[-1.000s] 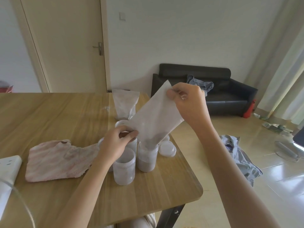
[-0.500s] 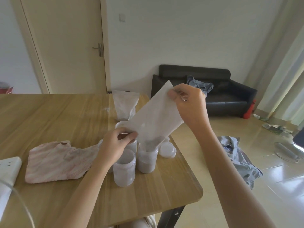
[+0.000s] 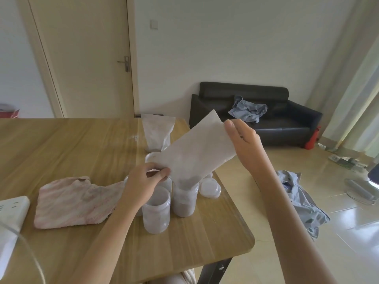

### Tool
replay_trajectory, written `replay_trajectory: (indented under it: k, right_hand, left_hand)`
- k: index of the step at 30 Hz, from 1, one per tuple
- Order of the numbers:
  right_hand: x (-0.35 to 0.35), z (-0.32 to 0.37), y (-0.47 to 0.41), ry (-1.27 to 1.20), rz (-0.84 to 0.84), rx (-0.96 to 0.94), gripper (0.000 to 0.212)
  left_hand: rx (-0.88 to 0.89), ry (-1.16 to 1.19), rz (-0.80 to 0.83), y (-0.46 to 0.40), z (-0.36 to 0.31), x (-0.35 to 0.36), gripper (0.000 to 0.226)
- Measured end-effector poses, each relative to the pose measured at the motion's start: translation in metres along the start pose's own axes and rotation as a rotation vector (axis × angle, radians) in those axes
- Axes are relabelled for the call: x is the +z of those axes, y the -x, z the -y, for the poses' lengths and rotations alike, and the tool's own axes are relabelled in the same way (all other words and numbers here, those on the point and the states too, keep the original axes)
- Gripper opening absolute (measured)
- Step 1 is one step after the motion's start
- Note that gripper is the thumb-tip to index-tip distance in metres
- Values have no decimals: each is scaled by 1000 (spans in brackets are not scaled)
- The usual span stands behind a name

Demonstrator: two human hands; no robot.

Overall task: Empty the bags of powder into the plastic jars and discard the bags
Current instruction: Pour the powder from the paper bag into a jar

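While both hands' grip pinches the tilted bag [image 3: 196, 154], powder fills the jar [image 3: 184, 201].

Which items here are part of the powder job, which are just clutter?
In the job: tilted bag held by left hand and right hand; jar under it; front jar; second bag; loose lid.

Lying about: pink cloth; power strip; sofa; clothes on floor.
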State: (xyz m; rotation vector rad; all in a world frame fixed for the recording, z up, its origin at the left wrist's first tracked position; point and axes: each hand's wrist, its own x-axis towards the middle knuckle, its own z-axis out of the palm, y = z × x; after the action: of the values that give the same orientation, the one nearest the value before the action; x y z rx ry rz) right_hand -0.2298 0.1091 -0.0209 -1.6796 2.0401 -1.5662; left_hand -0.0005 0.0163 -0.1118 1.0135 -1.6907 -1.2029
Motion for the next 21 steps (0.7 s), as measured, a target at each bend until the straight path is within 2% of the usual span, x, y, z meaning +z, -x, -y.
replay_trajectory:
  k: [4, 8, 11, 16, 21]
  right_hand:
    - [-6, -25, 12, -25, -30, 66, 33]
    - [-7, -39, 24, -70, -94, 70, 25]
    - [-9, -42, 28, -107, -161, 33, 20]
    - [-10, -41, 29, -91, -176, -28, 15]
    - [-11, -38, 28, -148, -163, -4, 17]
  left_hand:
    - [-41, 26, -12, 2, -3, 2, 8]
    - [-68, 24, -26, 3, -6, 2, 16]
    - [-87, 19, -31, 4, -7, 2, 10]
    - [-94, 17, -29, 4, -9, 2, 15]
    - [-78, 10, -23, 5, -9, 1, 19]
